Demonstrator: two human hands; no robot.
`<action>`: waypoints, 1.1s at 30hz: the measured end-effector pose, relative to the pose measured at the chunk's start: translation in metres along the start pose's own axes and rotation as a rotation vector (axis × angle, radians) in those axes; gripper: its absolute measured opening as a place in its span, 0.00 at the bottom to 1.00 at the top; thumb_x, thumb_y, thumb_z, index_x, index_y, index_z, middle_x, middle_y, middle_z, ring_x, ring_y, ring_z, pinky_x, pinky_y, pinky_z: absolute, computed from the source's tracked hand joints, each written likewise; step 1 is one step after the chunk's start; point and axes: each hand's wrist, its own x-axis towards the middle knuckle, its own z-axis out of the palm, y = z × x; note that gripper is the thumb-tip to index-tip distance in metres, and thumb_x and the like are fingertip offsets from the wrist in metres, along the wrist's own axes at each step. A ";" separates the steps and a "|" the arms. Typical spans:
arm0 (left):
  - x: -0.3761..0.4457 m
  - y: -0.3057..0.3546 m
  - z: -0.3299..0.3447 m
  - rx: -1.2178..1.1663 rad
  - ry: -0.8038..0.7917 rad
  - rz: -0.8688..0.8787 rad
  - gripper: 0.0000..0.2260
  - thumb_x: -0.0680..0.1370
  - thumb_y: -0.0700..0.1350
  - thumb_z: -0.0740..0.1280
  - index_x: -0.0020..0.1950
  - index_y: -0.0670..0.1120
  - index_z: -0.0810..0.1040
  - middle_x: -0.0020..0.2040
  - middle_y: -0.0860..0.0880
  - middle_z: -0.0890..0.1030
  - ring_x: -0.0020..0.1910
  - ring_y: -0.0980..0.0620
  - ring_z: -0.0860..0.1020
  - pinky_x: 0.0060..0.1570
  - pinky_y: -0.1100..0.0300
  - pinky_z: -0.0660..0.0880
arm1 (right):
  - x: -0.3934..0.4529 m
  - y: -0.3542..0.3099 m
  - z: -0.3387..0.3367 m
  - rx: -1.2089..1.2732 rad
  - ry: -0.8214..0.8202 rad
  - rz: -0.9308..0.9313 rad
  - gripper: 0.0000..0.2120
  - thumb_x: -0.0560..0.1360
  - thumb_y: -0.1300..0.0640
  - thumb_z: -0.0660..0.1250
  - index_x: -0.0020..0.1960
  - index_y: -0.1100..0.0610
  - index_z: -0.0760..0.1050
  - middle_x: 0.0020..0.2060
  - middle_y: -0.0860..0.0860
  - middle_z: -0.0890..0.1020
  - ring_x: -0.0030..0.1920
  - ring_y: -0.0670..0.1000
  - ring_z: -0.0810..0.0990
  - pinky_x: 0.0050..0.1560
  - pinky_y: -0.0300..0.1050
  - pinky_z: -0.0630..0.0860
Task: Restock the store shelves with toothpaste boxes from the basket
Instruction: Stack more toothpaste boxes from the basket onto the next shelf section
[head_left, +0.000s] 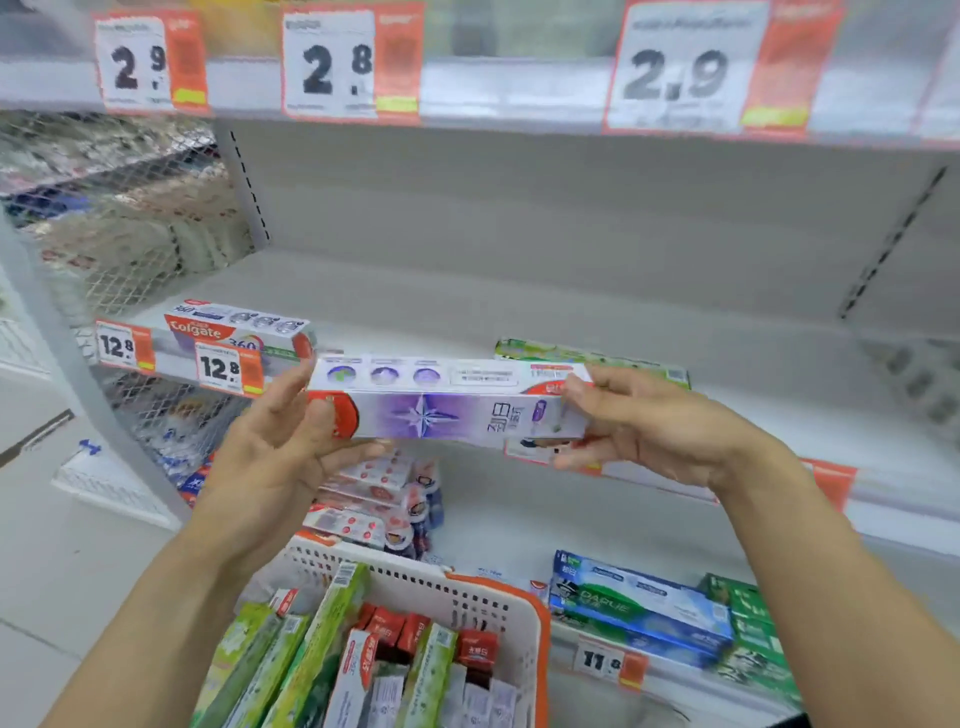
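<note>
Purple-and-white long cardboard toothpaste box (447, 402) is level at the middle white metal shelf (467, 301), our left hand (291, 441) and right hand (631, 423) pinching its ends; we should slide it in beside the one Colgate box (239, 327), square to the edge; one white plastic basket (457, 597) below holds several more

— What sort of place is this?
— A shop aisle: white metal shelves (519, 291) with price tags (322, 65) clipped to their edges, boxed toothpaste (639, 605) in rows, a plastic shopping basket (519, 608) below
</note>
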 end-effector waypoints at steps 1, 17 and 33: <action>0.002 0.002 0.007 0.023 -0.045 0.013 0.24 0.67 0.53 0.81 0.60 0.51 0.81 0.51 0.47 0.83 0.46 0.44 0.84 0.50 0.47 0.82 | -0.006 -0.001 -0.008 0.016 0.012 0.007 0.24 0.69 0.47 0.71 0.62 0.56 0.77 0.55 0.57 0.85 0.53 0.59 0.85 0.46 0.49 0.84; 0.064 -0.033 0.185 0.173 -0.349 -0.125 0.43 0.55 0.53 0.86 0.68 0.46 0.77 0.60 0.41 0.83 0.57 0.46 0.82 0.57 0.57 0.80 | -0.112 0.003 -0.159 -0.314 0.487 -0.446 0.31 0.63 0.70 0.80 0.61 0.53 0.77 0.59 0.52 0.82 0.58 0.49 0.82 0.57 0.49 0.80; 0.057 -0.078 0.300 -0.054 0.002 -0.125 0.16 0.78 0.27 0.63 0.60 0.44 0.77 0.55 0.41 0.81 0.49 0.46 0.81 0.60 0.49 0.75 | -0.086 0.004 -0.159 0.229 0.909 -0.347 0.26 0.71 0.50 0.77 0.63 0.61 0.75 0.48 0.54 0.86 0.47 0.59 0.85 0.52 0.58 0.83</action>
